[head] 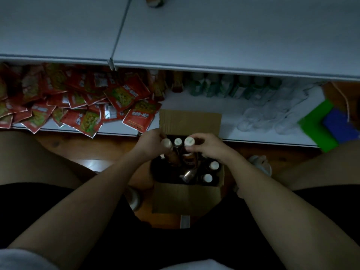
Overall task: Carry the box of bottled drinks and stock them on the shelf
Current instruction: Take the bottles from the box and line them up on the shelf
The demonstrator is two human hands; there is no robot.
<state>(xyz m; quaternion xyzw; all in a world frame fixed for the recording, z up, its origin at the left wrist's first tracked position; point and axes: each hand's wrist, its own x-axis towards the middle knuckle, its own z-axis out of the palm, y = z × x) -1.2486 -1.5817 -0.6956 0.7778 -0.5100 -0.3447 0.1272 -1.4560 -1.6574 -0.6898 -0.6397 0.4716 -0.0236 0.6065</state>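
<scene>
An open cardboard box (185, 199) sits on the wooden floor between my knees, with brown bottled drinks with white caps inside. My left hand (152, 143) grips the neck of one brown bottle (170, 151), lifted above the box. My right hand (210, 147) holds another brown bottle (190, 151) by its neck. A third capped bottle (178, 142) shows between them; which hand holds it I cannot tell. Two more bottles (211, 171) stand in the box's right side. The low white shelf (194, 105) lies just beyond the box.
Red snack packets (78, 100) are heaped on the shelf's left half. Brown and green bottles (224, 86) line the shelf's back, with clear plastic cups (272, 115) to the right. A green and blue object (327, 125) sits at the far right. An upper shelf (214, 36) overhangs.
</scene>
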